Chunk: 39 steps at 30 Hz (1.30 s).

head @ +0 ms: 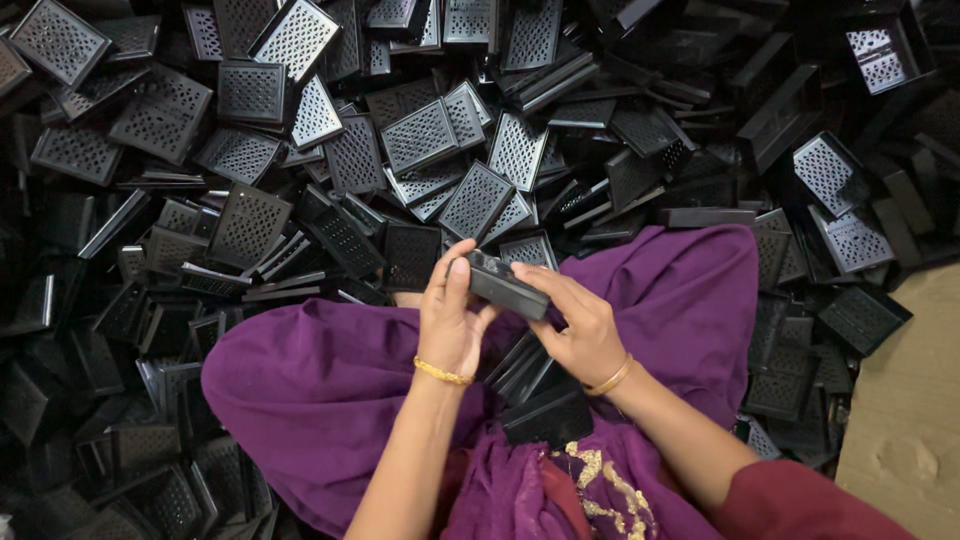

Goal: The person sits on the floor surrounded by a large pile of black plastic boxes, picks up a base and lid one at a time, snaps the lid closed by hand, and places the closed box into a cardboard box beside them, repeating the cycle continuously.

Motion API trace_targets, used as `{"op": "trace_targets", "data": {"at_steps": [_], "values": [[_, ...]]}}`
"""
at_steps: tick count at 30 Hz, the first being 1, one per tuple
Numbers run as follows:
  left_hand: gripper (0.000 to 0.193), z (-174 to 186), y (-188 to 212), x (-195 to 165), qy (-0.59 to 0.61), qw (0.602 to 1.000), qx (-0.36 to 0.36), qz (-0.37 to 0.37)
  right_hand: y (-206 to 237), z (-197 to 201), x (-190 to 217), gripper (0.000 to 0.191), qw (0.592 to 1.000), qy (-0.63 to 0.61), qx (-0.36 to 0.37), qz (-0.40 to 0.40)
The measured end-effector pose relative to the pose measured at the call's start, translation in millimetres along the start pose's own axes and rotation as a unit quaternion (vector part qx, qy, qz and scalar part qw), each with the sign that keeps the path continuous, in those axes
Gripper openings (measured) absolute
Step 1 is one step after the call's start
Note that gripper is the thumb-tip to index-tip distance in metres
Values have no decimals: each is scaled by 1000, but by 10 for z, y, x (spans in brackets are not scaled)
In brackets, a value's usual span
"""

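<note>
A small black plastic box part (508, 284) is held between both hands above my lap. My left hand (452, 318) grips its left end, thumb on top. My right hand (575, 322) holds its right side with fingers stretched along the edge. Each wrist wears a thin gold bangle. Under the hands, several more black parts (540, 395) lie stacked on my purple garment (320, 390).
A large heap of black perforated plastic trays (420, 135) covers the floor around my knees on the left, ahead and to the right. A patch of bare tan floor (905, 420) shows at the lower right.
</note>
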<state>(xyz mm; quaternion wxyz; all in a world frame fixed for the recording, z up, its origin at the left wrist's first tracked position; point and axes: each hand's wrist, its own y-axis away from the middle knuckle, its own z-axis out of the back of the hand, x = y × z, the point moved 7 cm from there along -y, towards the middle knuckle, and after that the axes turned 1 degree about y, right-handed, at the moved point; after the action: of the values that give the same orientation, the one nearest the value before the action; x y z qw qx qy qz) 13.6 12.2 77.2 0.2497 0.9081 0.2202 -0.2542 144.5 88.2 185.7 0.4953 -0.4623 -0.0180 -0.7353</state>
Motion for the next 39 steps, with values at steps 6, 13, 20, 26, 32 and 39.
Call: {"op": "trace_targets", "data": {"at_steps": [6, 13, 20, 26, 32, 39], "values": [[35, 74, 51, 170, -33, 999, -9, 33, 103, 30, -87, 44, 997, 9, 15, -77], [26, 284, -188, -98, -511, 848, 16, -140, 605, 126, -224, 41, 866, -286, 338, -232], [17, -129, -122, 546, -745, 625, 134, -188, 315, 388, -853, 28, 962, -73, 125, -233], [20, 351, -123, -118, -394, 907, 98, -114, -287, 94, -954, 36, 976, 217, 7, 14], [29, 619, 87, -635, -533, 833, 7, -146, -710, 37, -1145, 27, 944, 328, -6, 49], [38, 330, -138, -277, -343, 928, 109, -98, -550, 234, -658, 13, 993, 71, -71, -65]]}}
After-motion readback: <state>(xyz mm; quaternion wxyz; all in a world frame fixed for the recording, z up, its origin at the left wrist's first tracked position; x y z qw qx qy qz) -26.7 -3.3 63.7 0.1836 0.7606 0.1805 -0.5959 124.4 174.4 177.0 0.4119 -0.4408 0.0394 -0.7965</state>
